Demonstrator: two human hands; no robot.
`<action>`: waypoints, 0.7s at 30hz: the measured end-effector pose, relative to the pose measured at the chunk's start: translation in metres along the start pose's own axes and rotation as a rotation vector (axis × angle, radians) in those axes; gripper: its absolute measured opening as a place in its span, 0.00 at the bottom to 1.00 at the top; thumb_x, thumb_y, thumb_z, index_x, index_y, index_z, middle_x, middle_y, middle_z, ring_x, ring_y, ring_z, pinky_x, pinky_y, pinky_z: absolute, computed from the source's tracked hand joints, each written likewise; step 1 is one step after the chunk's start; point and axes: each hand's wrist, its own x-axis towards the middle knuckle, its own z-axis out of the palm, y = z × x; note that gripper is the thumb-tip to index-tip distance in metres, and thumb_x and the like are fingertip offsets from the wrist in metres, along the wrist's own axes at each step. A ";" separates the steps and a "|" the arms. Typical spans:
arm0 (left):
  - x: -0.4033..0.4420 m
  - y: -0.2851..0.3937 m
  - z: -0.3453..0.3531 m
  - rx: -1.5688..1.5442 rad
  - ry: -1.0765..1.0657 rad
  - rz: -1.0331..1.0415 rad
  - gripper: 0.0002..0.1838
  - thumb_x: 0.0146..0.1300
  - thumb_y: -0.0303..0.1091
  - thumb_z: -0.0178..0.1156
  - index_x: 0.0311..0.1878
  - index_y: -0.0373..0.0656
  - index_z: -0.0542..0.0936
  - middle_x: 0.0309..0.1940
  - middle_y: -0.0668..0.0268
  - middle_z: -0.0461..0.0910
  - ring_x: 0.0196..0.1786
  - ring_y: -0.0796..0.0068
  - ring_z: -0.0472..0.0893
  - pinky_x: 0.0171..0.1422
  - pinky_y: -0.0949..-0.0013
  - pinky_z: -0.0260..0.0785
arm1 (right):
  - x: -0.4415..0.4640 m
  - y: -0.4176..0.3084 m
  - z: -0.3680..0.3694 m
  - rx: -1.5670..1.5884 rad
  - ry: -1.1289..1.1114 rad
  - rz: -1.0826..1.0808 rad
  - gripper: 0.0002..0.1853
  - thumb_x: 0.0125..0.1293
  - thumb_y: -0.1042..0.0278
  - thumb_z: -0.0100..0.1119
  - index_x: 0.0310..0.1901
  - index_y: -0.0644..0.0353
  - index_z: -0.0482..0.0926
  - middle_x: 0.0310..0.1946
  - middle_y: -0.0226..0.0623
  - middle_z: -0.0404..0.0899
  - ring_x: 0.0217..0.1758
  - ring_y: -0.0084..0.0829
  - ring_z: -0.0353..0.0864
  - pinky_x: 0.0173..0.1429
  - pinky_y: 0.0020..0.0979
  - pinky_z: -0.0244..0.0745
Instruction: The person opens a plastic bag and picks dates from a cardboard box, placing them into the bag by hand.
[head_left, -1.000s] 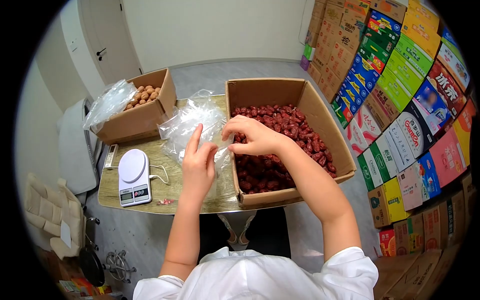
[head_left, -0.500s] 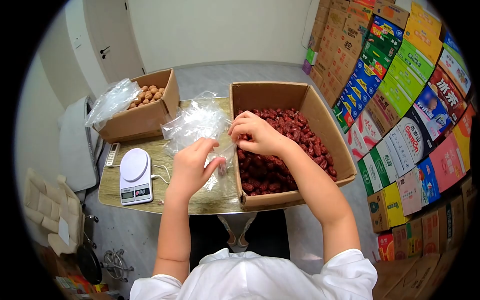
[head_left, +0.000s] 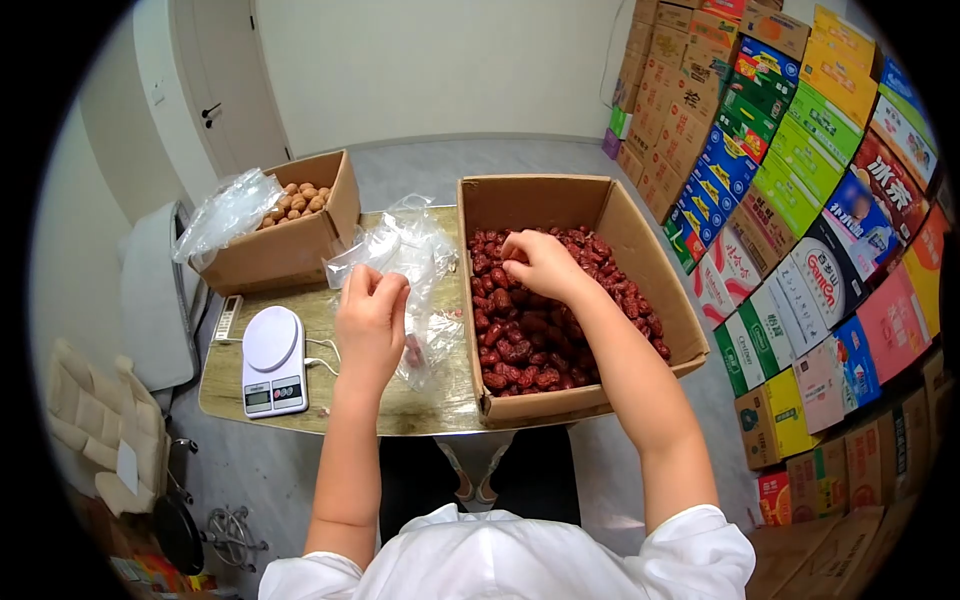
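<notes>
My left hand (head_left: 371,318) is closed in a pinch on a clear plastic bag (head_left: 428,368), which hangs beside it over the table. A few red pieces, apparently dates, show low in the bag. Over the large cardboard box (head_left: 535,198), my right hand (head_left: 545,266) has its fingers curled together close above the dried red dates (head_left: 515,345). Whatever its fingertips hold, if anything, is hidden. More crumpled clear bags (head_left: 405,235) lie behind my left hand, between the two boxes.
A white kitchen scale (head_left: 273,350) with a cable stands on the wooden table (head_left: 320,393). At the back left is a box of walnuts (head_left: 300,200) with plastic bags (head_left: 228,212) over its edge. Stacked cartons (head_left: 790,220) line the right; an office chair (head_left: 110,420) is at left.
My right hand has moved from the bag's edge to the right, over the dates. My left hand has shifted slightly left, its fingers closing from spread to pinched.
</notes>
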 end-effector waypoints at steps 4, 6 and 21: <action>-0.008 0.006 0.003 0.030 -0.072 0.017 0.03 0.61 0.27 0.64 0.36 0.42 0.79 0.32 0.60 0.70 0.38 0.57 0.73 0.40 0.58 0.67 | -0.003 0.006 0.019 -0.204 -0.177 -0.043 0.15 0.59 0.64 0.65 0.48 0.55 0.82 0.47 0.45 0.81 0.53 0.46 0.81 0.57 0.44 0.78; -0.014 0.011 0.006 0.007 -0.109 0.012 0.03 0.61 0.27 0.64 0.36 0.42 0.79 0.33 0.59 0.70 0.38 0.57 0.73 0.40 0.58 0.66 | -0.004 -0.002 0.024 -0.320 -0.302 -0.015 0.25 0.59 0.63 0.66 0.60 0.50 0.77 0.56 0.46 0.77 0.61 0.48 0.76 0.62 0.46 0.75; -0.026 0.006 0.002 -0.156 -0.193 -0.098 0.08 0.60 0.20 0.62 0.41 0.40 0.78 0.38 0.57 0.71 0.38 0.56 0.76 0.39 0.59 0.70 | -0.013 -0.004 0.045 -0.667 -0.418 -0.063 0.20 0.69 0.67 0.51 0.61 0.39 0.77 0.57 0.41 0.77 0.62 0.44 0.76 0.65 0.47 0.69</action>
